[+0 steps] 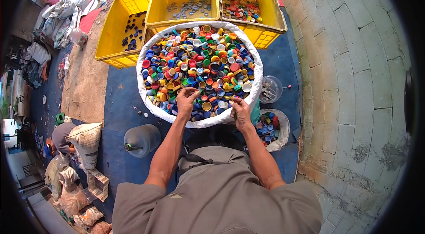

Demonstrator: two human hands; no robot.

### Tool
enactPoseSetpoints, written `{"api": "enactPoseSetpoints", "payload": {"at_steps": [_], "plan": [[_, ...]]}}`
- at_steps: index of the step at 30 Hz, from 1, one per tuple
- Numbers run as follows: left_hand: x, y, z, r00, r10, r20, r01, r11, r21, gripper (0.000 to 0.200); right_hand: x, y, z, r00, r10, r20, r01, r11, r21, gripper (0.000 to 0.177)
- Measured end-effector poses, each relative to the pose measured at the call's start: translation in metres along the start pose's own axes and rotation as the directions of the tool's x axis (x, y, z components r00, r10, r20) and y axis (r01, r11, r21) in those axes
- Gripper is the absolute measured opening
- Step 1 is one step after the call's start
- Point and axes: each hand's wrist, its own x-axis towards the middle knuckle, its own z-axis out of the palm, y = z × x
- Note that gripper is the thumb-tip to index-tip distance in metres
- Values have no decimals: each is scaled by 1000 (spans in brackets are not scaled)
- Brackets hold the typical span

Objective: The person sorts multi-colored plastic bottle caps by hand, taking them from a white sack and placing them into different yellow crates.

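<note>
A big white sack (144, 96) with a rolled rim stands in front of me, full of plastic bottle caps (199, 63) in many colours. Over its near part is my left hand (187, 100), fingers drawn together in a pinch; whatever may be between them is too small to name. My right hand (240, 111) hovers by the near right rim, thumb and fingertips also closed together. Something small may be at those fingertips, but I cannot make it out. Caps lie just beyond both hands.
Behind the sack stand three yellow crates: the left (106, 41) with dark caps, the middle (155, 8) with pale ones, the right (279, 15) with mostly red and orange. A clear tub (271, 89), a smaller sack (284, 131) and a large bottle (142, 140) flank me. A block wall (345, 65) rises right.
</note>
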Motion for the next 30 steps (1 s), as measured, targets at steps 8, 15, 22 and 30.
{"api": "enactPoseSetpoints", "payload": {"at_steps": [8,15,22,30], "plan": [[-32,21,-20,932,-286,223,363,746,-559,28,31,-21,-2,721,-693,10,311,310,-898,45],[-45,16,-8,909,-237,343,413,628,-659,33,39,-28,9,782,-622,38,151,130,-980,47],[-46,9,-6,854,-220,471,516,468,-717,35,42,-31,3,747,-658,99,332,240,-912,35],[-51,22,10,852,-235,468,521,467,-714,26,28,-34,7,728,-684,50,484,460,-745,34]]}}
